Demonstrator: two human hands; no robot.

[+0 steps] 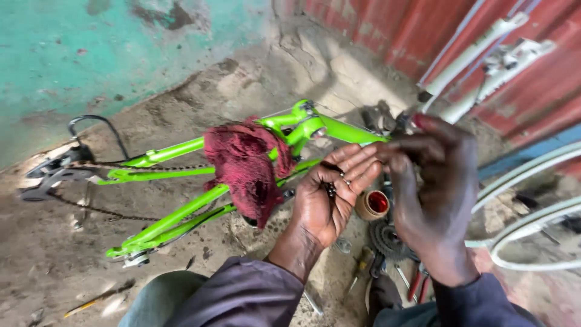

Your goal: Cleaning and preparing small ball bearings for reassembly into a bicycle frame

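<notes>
Dirt floor, teal wall behind, red corrugated sheet at right. Left hand palm up, fingers spread, small dark metal bits lying in the palm, too small to tell apart. Right hand curled just above it, back to camera; fingertips hidden, so can't tell if it pinches anything. Under the hands: small pot of red grease, sprocket, tools partly covered. Green bike frame lies left w/ red rag draped over it, chain slack. White rims cut off at right edge.
</notes>
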